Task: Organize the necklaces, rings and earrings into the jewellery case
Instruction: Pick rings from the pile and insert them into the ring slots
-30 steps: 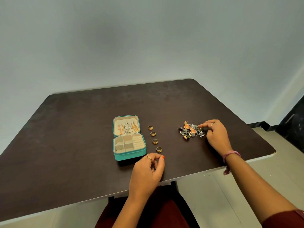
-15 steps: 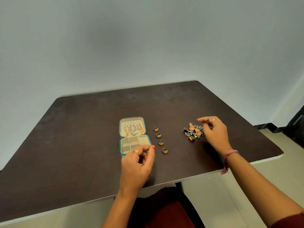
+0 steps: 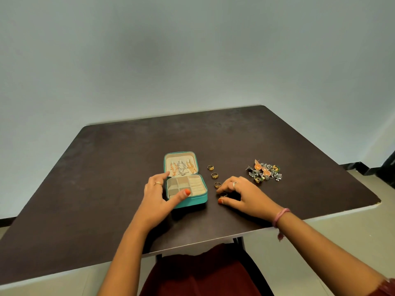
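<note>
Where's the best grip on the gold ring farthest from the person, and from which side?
Pinch the farthest ring across its band, coming from above. It lies apart from the next ring and the jewellery case, so fingertips likely fit either side. Its exact tilt is too small to tell.

A single wide-angle camera sits on the person's head, looking forward and down across the dark table (image 3: 106, 178) toward a pale wall (image 3: 192, 60). It is near enough that both forearms reach in from the bottom edge. No second view overlaps it.
</note>
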### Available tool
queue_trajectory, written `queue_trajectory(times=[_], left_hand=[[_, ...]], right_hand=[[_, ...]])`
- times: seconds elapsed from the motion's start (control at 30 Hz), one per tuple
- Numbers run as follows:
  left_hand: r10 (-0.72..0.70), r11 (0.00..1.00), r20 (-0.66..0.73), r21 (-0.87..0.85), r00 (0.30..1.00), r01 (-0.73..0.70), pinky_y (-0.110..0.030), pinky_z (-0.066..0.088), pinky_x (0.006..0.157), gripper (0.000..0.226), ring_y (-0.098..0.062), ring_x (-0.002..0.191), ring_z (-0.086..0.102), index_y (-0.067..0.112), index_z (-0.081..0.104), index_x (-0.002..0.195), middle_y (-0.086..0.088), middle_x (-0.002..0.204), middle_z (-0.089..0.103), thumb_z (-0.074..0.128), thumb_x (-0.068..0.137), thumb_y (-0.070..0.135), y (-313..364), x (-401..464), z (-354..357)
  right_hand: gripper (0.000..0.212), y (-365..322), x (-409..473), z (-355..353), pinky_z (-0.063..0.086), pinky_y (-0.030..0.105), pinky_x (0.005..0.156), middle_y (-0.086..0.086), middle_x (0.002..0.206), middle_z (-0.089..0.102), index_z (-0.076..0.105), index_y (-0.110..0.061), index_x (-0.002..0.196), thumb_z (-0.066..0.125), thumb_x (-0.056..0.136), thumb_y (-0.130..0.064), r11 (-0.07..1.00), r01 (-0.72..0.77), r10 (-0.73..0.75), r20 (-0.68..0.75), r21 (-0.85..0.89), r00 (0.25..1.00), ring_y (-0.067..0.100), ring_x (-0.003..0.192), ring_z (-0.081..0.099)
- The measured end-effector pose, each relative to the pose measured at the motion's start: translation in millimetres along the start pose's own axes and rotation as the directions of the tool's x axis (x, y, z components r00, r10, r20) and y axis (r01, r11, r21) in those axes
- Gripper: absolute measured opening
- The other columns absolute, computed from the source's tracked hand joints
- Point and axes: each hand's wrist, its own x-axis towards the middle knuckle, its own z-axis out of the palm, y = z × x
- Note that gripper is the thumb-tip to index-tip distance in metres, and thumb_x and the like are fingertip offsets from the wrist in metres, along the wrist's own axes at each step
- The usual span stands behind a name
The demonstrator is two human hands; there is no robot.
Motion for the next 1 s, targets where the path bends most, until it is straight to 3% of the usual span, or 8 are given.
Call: queue_trajectory(times=[0.07,0.2,0.33,0.57,0.73,0.83,1.0], left_hand=[[-0.018,0.999,0.042,-0.037,0.999,0.019,-0.030,0.031,0.109,0.116,-0.005,0.127,0.028,0.024,0.024,0.147,0.019,0.130,0.024,0.057,0.053,0.083,-1,-3,1],[-0.024,0.995,0.055,-0.093,0.998,0.029,-0.020,0.031,0.100,0.107,0.000,0.121,0.036,0.023,0.024,0.148,0.018,0.131,0.028,0.069,0.063,0.067,2,-10,3],[-0.019,0.998,0.039,-0.053,0.999,0.021,-0.017,0.031,0.097,0.107,0.003,0.117,0.037,0.026,0.024,0.148,0.021,0.128,0.032,0.078,0.062,0.057,1,-15,2],[-0.004,1.000,0.036,-0.005,0.999,0.004,-0.016,0.033,0.098,0.115,0.005,0.118,0.036,0.026,0.020,0.149,0.024,0.125,0.031,0.079,0.057,0.062,-8,-30,1],[0.019,1.000,0.017,0.021,1.000,-0.019,-0.015,0.035,0.092,0.112,0.008,0.112,0.038,0.031,0.020,0.148,0.037,0.115,0.027,0.077,0.058,0.064,-12,-41,4],[0.026,0.999,0.001,0.040,1.000,-0.026,-0.014,0.035,0.089,0.111,0.009,0.110,0.038,0.032,0.020,0.148,0.034,0.117,0.028,0.076,0.058,0.066,-14,-42,5],[0.038,0.997,0.008,0.068,0.999,-0.038,-0.014,0.036,0.086,0.107,0.008,0.109,0.037,0.033,0.021,0.146,0.030,0.120,0.026,0.075,0.060,0.066,-14,-42,5]], right_hand=[[0.025,0,0,1,0.042,0.020,0.090,-0.019,0.110,0.057,0.064,-0.035,0.110,0.063,0.087,-0.044,1.000,0.006,-0.006,-0.013,0.006,1.000,0.002,0.103,0.049],[0.011,1,0,1,0.045,0.024,0.088,-0.019,0.103,0.063,0.068,-0.036,0.098,0.064,0.088,-0.037,1.000,0.013,-0.013,-0.038,0.007,0.999,0.003,0.098,0.055],[0.010,-1,1,0,0.047,0.020,0.085,-0.018,0.097,0.067,0.072,-0.032,0.095,0.067,0.086,-0.032,0.999,-0.023,0.025,-0.063,0.031,0.998,0.000,0.095,0.059],[0.010,-11,7,-10,0.040,0.003,0.073,-0.013,0.093,0.068,0.071,-0.026,0.096,0.066,0.087,-0.024,0.982,-0.144,0.150,-0.037,0.125,0.988,-0.013,0.087,0.057],[0.009,-32,14,-24,0.043,0.006,0.071,-0.017,0.087,0.067,0.066,-0.031,0.092,0.062,0.090,-0.023,0.962,-0.168,0.179,-0.035,0.213,0.983,-0.009,0.082,0.059],[0.009,-53,24,-25,0.049,0.011,0.073,-0.010,0.087,0.069,0.066,-0.028,0.095,0.060,0.092,-0.023,0.950,-0.171,0.171,0.020,0.263,0.985,-0.003,0.080,0.064],[0.011,-72,44,-16,0.044,0.006,0.071,-0.011,0.089,0.066,0.068,-0.022,0.099,0.058,0.093,-0.022,0.984,-0.134,0.124,0.081,0.121,0.989,-0.003,0.078,0.060]])
